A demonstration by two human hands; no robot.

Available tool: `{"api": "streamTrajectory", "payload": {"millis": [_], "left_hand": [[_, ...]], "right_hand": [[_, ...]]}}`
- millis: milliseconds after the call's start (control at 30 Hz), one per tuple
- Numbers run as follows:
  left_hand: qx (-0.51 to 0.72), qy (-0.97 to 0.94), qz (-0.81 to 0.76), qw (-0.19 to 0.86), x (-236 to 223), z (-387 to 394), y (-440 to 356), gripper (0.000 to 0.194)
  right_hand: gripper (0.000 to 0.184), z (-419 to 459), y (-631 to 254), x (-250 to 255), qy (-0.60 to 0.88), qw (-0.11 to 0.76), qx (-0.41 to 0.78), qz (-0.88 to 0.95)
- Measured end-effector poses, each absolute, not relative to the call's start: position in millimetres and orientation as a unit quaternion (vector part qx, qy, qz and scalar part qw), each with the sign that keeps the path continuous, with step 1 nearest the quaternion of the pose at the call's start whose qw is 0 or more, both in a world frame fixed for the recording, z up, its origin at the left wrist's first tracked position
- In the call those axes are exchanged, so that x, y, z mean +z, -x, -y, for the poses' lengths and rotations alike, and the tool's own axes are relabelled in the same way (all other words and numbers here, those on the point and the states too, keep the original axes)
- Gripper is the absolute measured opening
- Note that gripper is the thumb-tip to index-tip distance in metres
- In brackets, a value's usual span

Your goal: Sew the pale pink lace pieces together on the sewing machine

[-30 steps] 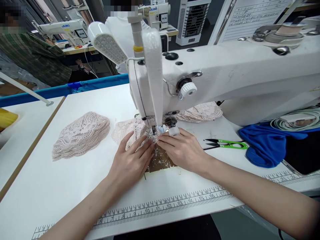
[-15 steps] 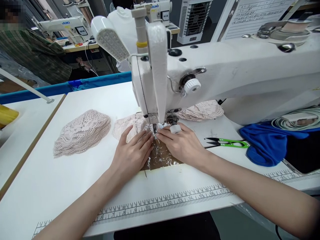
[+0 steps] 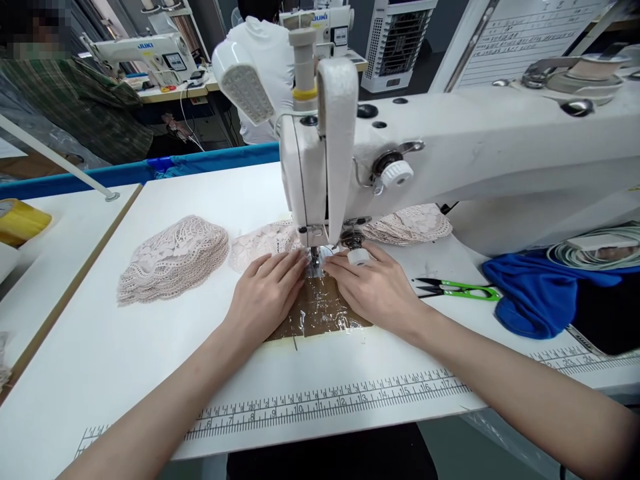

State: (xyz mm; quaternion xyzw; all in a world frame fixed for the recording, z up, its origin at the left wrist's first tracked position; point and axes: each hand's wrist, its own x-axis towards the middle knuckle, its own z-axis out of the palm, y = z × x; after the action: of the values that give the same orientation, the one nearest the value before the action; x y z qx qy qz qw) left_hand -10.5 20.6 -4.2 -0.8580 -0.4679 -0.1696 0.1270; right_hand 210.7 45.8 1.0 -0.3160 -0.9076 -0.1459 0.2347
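Observation:
My left hand (image 3: 270, 290) lies flat with fingers stretched out, its fingertips beside the presser foot (image 3: 315, 259) of a white sewing machine (image 3: 465, 143). Under and behind those fingers, a pale pink lace piece (image 3: 263, 243) runs toward the needle area. From the other side, my right hand (image 3: 383, 290) rests palm down, its fingers extended and slightly bent close to the foot; its thumb is hidden. What lies right under its fingertips is too small to make out. Shiny clear film covers a brown patch (image 3: 320, 310) between the hands.
A stack of lace pieces (image 3: 175, 260) lies left, another lace stack (image 3: 407, 223) behind the needle. Green thread snips (image 3: 460, 290), a blue cloth (image 3: 535, 293) and a dark phone (image 3: 605, 313) are at right. A printed ruler (image 3: 320, 407) follows the front edge. Two people sit beyond.
The view has shifted slightly. My left hand's fingers have drawn closer together and lie flatter beside the foot. My right hand stays near the foot.

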Motion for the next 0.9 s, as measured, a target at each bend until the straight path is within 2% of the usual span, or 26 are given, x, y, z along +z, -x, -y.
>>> {"api": "streamTrajectory", "payload": {"millis": [133,400,500,600,700,800,867,900], "left_hand": [[-0.144,0.83,0.527,0.113,5,-18,21,0.031],[-0.095,0.695,0.711,0.043,28,-26,44,0.045],[-0.111,0.693,0.712,0.007,27,-33,53,0.027],[-0.149,0.7,0.698,0.016,34,-31,56,0.02],[-0.19,0.718,0.668,0.047,48,-18,55,0.018],[-0.218,0.738,0.632,0.09,61,4,54,0.017],[-0.241,0.755,0.59,0.154,65,24,56,0.02],[-0.254,0.768,0.547,0.214,64,35,57,0.02]], "right_hand": [[0.027,-45,-210,-1,0.313,0.248,-0.132,0.907],[0.02,-40,-204,-3,0.278,0.3,-0.034,0.912],[0.022,-37,-201,-7,0.282,0.305,0.046,0.908],[0.029,-33,-195,-4,0.312,0.311,0.166,0.882],[0.056,-29,-183,10,0.365,0.258,0.367,0.816],[0.081,-26,-163,26,0.376,0.195,0.606,0.674],[0.08,-27,-147,30,0.355,0.176,0.714,0.577],[0.07,-28,-139,30,0.341,0.171,0.751,0.54]]}}
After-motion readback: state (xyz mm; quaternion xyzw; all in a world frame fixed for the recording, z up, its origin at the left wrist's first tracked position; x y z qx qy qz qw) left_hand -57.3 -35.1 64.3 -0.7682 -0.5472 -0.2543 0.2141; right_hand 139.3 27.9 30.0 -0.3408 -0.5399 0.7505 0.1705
